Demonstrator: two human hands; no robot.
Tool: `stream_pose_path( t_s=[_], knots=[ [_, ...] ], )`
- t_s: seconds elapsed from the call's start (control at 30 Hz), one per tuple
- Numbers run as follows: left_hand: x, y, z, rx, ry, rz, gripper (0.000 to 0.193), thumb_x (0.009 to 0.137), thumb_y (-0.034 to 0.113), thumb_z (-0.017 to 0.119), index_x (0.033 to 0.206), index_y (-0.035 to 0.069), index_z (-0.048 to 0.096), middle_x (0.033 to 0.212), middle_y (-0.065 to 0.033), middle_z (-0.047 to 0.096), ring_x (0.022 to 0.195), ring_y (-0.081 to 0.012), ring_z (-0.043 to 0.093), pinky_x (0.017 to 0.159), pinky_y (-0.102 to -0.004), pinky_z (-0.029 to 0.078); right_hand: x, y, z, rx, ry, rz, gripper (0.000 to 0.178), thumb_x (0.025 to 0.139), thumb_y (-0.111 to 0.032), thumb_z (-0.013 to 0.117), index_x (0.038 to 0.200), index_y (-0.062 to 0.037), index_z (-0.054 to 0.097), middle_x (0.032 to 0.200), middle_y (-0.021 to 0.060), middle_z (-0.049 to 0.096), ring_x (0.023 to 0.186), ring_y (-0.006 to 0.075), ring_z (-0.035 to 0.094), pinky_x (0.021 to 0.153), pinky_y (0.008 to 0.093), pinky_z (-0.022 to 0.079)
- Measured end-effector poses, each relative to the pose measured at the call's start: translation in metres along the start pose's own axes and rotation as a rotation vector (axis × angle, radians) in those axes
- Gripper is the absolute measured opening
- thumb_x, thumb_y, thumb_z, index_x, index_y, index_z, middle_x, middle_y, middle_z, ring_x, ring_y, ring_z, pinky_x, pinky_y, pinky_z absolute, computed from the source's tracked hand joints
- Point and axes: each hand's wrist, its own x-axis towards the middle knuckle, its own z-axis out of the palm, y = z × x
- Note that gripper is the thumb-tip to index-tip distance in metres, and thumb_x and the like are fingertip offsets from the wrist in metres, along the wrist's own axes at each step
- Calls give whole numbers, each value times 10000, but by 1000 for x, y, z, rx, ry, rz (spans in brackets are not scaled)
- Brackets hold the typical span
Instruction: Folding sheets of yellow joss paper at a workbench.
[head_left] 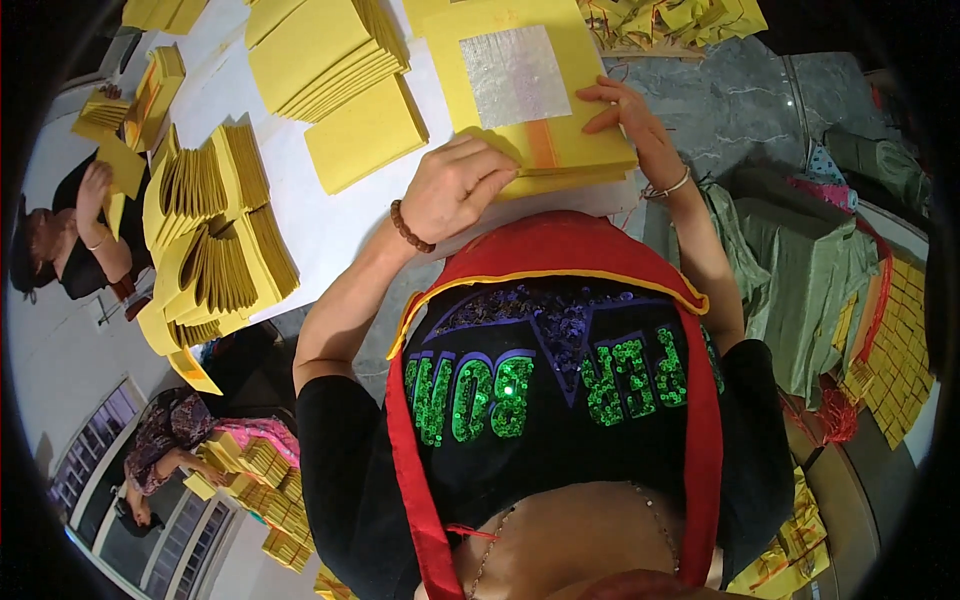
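Observation:
In front of me, at the table's near edge, lies a stack of yellow paper sheets point(595, 155). A silver square point(515, 75) sits on its top sheet, above a short orange strip point(541, 145). My left hand point(455, 188), with a brown bead bracelet, has its fingers closed in a pinch at the stack's near edge, left of the strip. My right hand point(637, 118) rests on the stack's right side, fingers apart and lying on the paper. The left hand's fingertips partly cover the sheet edge they touch.
A folded yellow bundle point(365, 135) and a fanned pile point(320, 55) lie on the white table point(300, 185). More yellow bundles point(215, 225) stand at its left edge. Two people point(95, 215) work at left. Green wrapped bales point(800, 270) stand at right.

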Motion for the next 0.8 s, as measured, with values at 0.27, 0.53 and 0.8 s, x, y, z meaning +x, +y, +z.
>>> stream_pose_path(
  t_s=[0.27,0.53,0.8],
  knots=[
    [3,0,-4,-239,-82,-367,88,800,70,610,822,-11,637,723,-65,608,639,-135,535,584,-265,420,-1,3,3,0,27,-14,520,979,-299,255,862,-33,687,1220,67,548,1283,255,315,1079,366,180],
    [7,-9,-5,-402,-129,-600,113,810,86,590,805,-15,641,687,22,575,657,-48,488,605,-216,405,0,0,4,18,36,-2,497,972,-299,260,918,-36,678,1239,60,534,1284,253,320,1071,359,205],
    [16,-20,-13,-513,-197,-633,136,797,128,604,800,2,657,663,20,576,642,-45,493,590,-212,407,-2,12,4,-36,30,-19,608,983,-356,140,946,-19,644,1262,80,510,1309,273,287,1077,385,203]
  ],
)
